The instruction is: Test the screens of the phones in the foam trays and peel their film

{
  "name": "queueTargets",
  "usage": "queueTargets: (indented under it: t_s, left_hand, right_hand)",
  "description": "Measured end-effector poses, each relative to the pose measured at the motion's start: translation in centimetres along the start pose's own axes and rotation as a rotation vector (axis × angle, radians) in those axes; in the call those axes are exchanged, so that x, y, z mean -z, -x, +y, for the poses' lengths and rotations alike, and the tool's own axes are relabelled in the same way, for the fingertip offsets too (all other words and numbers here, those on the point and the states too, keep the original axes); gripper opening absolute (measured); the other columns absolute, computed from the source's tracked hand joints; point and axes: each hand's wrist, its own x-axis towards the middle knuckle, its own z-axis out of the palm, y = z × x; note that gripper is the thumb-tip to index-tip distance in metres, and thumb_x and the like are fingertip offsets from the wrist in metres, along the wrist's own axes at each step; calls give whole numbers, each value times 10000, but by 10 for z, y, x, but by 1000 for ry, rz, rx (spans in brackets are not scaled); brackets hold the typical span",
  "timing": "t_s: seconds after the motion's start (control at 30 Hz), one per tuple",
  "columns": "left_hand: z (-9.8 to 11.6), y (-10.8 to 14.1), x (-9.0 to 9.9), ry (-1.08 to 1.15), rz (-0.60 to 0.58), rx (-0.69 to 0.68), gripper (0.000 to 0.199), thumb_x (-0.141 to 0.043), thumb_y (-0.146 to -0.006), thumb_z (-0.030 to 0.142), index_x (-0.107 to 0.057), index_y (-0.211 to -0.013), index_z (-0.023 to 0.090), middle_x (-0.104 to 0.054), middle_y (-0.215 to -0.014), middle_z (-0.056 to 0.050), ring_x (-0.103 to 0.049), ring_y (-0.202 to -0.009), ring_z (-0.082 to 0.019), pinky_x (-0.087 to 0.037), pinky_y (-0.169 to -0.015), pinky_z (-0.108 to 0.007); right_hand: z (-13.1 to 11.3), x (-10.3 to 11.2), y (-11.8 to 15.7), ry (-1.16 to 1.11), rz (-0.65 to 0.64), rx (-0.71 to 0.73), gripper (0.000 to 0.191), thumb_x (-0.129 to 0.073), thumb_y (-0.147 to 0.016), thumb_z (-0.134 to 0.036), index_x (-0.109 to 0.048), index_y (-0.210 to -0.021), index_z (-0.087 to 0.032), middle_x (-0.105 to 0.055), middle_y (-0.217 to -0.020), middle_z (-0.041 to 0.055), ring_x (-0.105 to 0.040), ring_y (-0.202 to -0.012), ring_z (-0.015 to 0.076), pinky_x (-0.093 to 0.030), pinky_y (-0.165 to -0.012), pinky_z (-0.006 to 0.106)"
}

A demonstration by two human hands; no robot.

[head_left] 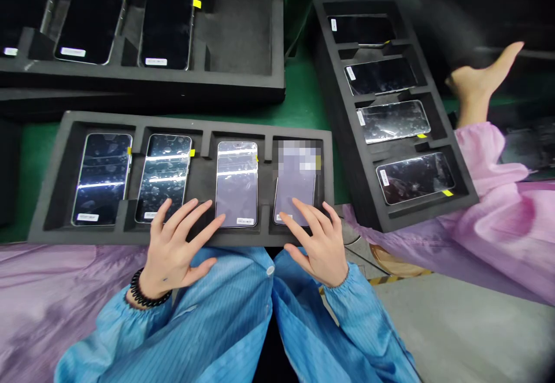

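Note:
A black foam tray [173,237] lies in front of me with several phones in its compartments, screens up. My left hand [177,244] is spread over the tray's front edge, between the second phone [167,169] and the third phone [236,181], holding nothing. A fingertip is at the third phone's lower left corner. My right hand [318,241] has its fingers apart, with fingertips over the lower part of the fourth phone [295,186]. The leftmost phone [103,178] has a white label and a yellow tab.
Behind, a larger black tray [243,81] holds phones and has a bare compartment at its right. Another tray [347,134] with several phones stands at the right on the green table [303,94]. A person in pink holds out a hand [481,82] beside it.

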Motion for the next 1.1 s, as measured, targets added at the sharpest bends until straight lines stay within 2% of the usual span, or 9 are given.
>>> queueTargets:
  t_s: [0.1, 0.2, 0.37, 0.43, 0.5, 0.63, 0.83, 0.97, 1.1]
  left_hand:
    - [0, 1, -1, 2, 0, -11, 657, -357, -953, 573, -436, -1522, 253, -510, -1473, -164, -460, -1374, -363, -215, -1215, -614]
    - [0, 1, -1, 19, 28, -7, 693, -346, -957, 576, -399, -1543, 210, -499, -1480, -183, -466, -1369, -361, -219, -1217, -608]
    - [0, 2, -1, 14, -8, 3, 654, -371, -950, 575, -421, -1529, 274, -491, -1502, -148, -462, -1377, -359, -213, -1218, -611]
    - [0, 3, -1, 23, -7, 6, 662, -376, -947, 578, -427, -1526, 260, -493, -1501, -155, -461, -1377, -366, -207, -1220, -614]
    - [-1, 3, -1, 34, 9, 10, 684, -373, -948, 580, -410, -1536, 233, -488, -1502, -170, -461, -1379, -367, -211, -1220, -612]
    - [0, 2, -1, 27, 18, 5, 665, -367, -955, 576, -411, -1531, 248, -468, -1517, -160, -456, -1386, -352, -225, -1220, -605]
    - [1, -1, 1, 23, 4, -18, 628, -360, -959, 556, -477, -1493, 246, -501, -1480, -161, -435, -1400, -359, -202, -1230, -607]
    - [0, 1, 0, 38, 18, 6, 689, -356, -952, 586, -402, -1541, 232, -499, -1484, -166, -464, -1377, -350, -214, -1229, -592]
    - [0, 2, -1, 52, 15, 24, 675, -358, -951, 600, -408, -1537, 268, -495, -1500, -142, -484, -1361, -344, -222, -1227, -585]
  right_hand:
    - [0, 1, -2, -3, 19, 4, 385, -414, -1028, -415, -622, -1300, -240, -616, -1415, 111, -592, -1192, 244, -276, -1172, 490]
    - [1, 1, -2, -25, 57, 3, 411, -400, -1030, -421, -606, -1311, -204, -632, -1389, 127, -592, -1185, 247, -288, -1164, 485]
    - [1, -1, 0, -21, 22, 1, 391, -457, -1006, -409, -619, -1318, -237, -613, -1418, 109, -599, -1175, 263, -303, -1154, 502]
    - [1, -1, 0, -32, 33, 4, 388, -468, -1001, -403, -622, -1308, -223, -617, -1411, 114, -600, -1172, 266, -300, -1157, 500]
    - [1, -1, 0, -54, 65, 3, 404, -470, -999, -390, -592, -1334, -200, -630, -1392, 124, -599, -1170, 263, -304, -1159, 494]
    - [1, -2, 0, -80, 100, -13, 496, -493, -981, -367, -481, -1445, -193, -640, -1381, 117, -597, -1175, 261, -329, -1153, 491]
    - [1, -1, 0, -21, 32, -5, 380, -455, -1003, -390, -612, -1314, -240, -621, -1407, 101, -595, -1175, 253, -301, -1160, 493]
    - [1, -1, 1, -62, 79, -7, 459, -481, -987, -379, -526, -1408, -201, -630, -1392, 117, -595, -1176, 260, -321, -1149, 490]
    - [2, -3, 2, -84, 84, -13, 536, -509, -972, -349, -446, -1479, -186, -625, -1396, 124, -591, -1189, 270, -335, -1141, 502]
